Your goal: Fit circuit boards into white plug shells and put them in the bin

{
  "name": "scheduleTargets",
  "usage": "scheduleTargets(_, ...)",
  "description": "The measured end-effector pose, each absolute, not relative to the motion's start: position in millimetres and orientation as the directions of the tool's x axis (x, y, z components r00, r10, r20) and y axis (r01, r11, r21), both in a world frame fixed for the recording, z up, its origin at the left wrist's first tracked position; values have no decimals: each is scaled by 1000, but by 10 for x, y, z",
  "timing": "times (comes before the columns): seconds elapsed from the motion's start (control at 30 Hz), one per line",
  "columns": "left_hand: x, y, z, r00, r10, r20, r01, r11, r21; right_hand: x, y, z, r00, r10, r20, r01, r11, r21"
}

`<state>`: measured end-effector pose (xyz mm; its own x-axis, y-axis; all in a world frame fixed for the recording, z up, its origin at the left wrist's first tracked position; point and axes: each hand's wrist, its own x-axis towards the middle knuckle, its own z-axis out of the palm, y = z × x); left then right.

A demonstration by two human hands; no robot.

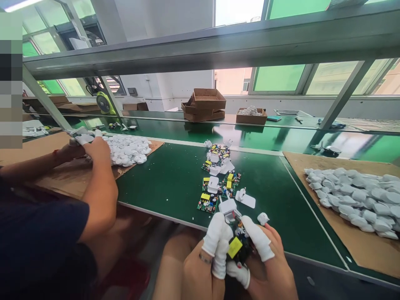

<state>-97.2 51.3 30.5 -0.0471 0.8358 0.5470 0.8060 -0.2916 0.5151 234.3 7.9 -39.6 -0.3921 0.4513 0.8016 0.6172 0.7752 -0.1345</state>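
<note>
A circuit board [235, 247] with a yellow transformer is held between both hands at the table's front edge. White finger cots cover several fingertips. My left hand [209, 258] grips its left side, fingers closed. Closed around the right side is my right hand [268, 260]. A white plastic plug housing [228, 207] sits at the board's far end; whether it is joined to the board I cannot tell. Just beyond lie several boards [207, 201] with white plastic parts among them. A flat white plug piece [246, 198] and a small white cap [263, 218] lie to the right.
On the right, many white plastic covers [359, 196] cover a cardboard sheet [300, 162]. At left, a co-worker's hands [98, 146] are beside a white pile [129, 149]. Cardboard boxes [208, 100] stand behind, under a metal beam [200, 50]. The green table [162, 183] extends between.
</note>
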Motion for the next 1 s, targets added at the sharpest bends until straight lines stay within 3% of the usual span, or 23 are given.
scheduleTargets(0.17, -1639, 754, 926, -159, 781, 604, 842, -212, 495, 2339, 49, -385, -344, 475, 810, 637, 752, -171)
scheduleTargets(0.4, -1867, 818, 807, -262, 742, 617, 865, -103, 490, 2358, 144, -386, -451, 419, 788, 574, 813, -104)
scheduleTargets(0.57, -1773, 774, 909, -293, 748, 595, 860, -65, 506, 2347, 103, -353, -420, 504, 755, 520, 815, -255)
scheduleTargets(0.7, -1464, 689, 1013, -280, 773, 569, 848, -77, 524, 2317, 73, -357, -355, 530, 770, 545, 787, -290)
scheduleTargets(0.87, -434, 346, 438, -240, 823, 515, 825, -106, 556, 2312, 87, -324, -452, 447, 772, 561, 815, -144)
scheduleTargets(1.0, 566, 12, -303, -227, 849, 477, 810, -108, 577, 2258, 79, -230, -424, 430, 797, 586, 801, -121)
